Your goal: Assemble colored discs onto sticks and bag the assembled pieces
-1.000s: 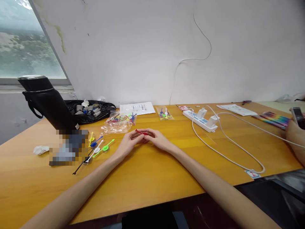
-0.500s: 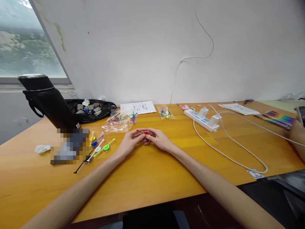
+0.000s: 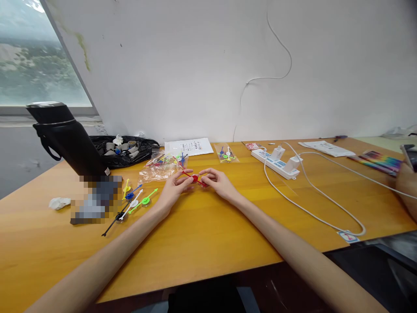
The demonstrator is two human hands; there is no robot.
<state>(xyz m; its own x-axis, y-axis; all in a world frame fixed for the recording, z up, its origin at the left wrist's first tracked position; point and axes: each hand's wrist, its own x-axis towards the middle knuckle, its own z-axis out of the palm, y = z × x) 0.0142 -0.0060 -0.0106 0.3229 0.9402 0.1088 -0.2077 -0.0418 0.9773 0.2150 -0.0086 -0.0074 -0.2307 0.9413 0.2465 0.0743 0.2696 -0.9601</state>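
Red plastic piece (image 3: 194,178) pinched between both hands.

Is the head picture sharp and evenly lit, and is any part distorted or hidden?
Head view: soft, even daylight with faint shadows; the left hand and right hand are sharp, pinching a small red piece. The black flask leans from wide-angle distortion; beside it a pixelated patch hides something. The window looks hazy.

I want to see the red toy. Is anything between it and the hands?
No. Both the left hand and right hand already pinch the red toy directly; nothing visible sits between them.
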